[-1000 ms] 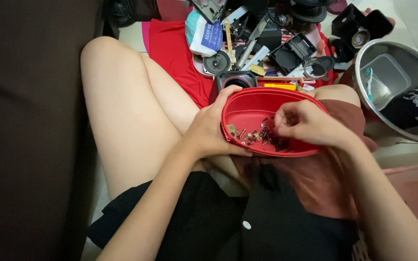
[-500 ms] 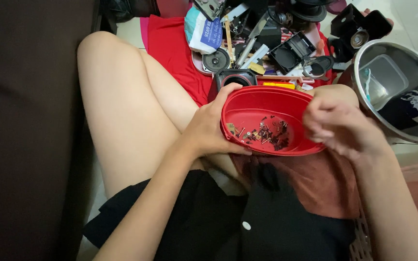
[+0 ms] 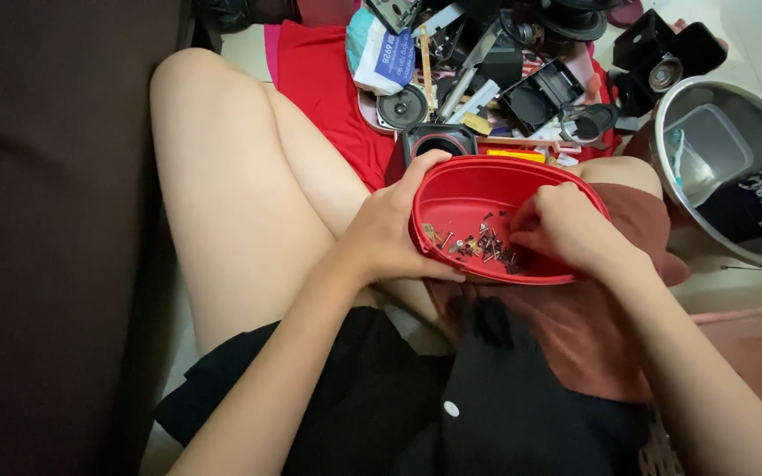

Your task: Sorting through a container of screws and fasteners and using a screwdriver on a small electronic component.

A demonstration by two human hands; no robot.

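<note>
Head view, now: a red oval tray (image 3: 487,189) is seen at the centre of the frame, resting on the lap of a seated person. It is clasped at its left rim by the left hand (image 3: 399,231), whose grip is closed around the edge, thumb lying over the lip. A small heap of screws and metal bits (image 3: 480,245) lies on the tray floor, toward its lower middle.

Half a second earlier the right hand (image 3: 566,227) had been drawn out of the tray and held over its right rim, fingers bunched. It is now found back inside, lowered onto the right side of the heap, with the fingertips pinched narrowly together at the small parts. Whether a piece is actually held between them cannot be told, since the tips are hidden by the hand itself. The tray appears not to have shifted, and the left hand's hold is unchanged. From this it may be judged that the parts are being picked over one at a time, the tray being steadied meanwhile.

Across the upper middle of the frame, a clutter of dismantled speaker parts (image 3: 487,79) is spread on a red cloth (image 3: 319,88). At the right edge a steel bowl (image 3: 734,167) is seen, well apart from both hands.
</note>
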